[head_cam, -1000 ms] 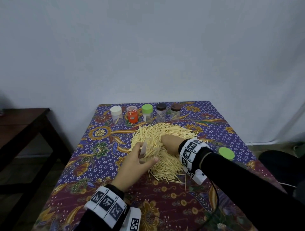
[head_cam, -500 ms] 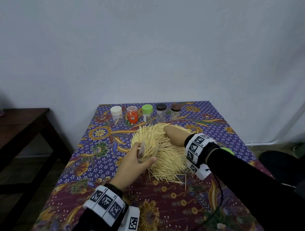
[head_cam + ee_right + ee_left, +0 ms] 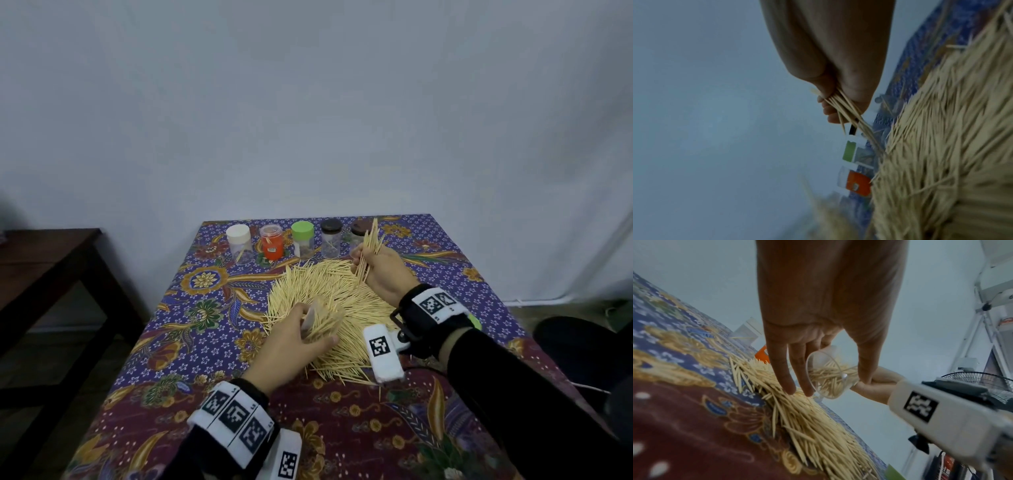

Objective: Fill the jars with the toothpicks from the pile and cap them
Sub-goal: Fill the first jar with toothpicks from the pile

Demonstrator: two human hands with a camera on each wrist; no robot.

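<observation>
Toothpicks, thin pale wooden sticks (image 3: 368,251), are pinched as a fanned bundle in the right hand (image 3: 383,274) above the pile (image 3: 342,294) on the worktop; light, stiff and slippery, they are best gripped mid-length. The small clear plastic jar (image 3: 830,378) is held tilted by the left hand (image 3: 291,346).

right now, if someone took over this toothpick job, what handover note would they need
Left hand: holds an open clear jar, tilted at the pile, some toothpicks inside.
Right hand: grips a bundle of toothpicks, raised above the pile.
Five capped jars stand in a row at the table's far edge; a green lid lies by the right wrist.
Left: put the bundle in, top up, cap it. How full the far jars are is unclear.
</observation>
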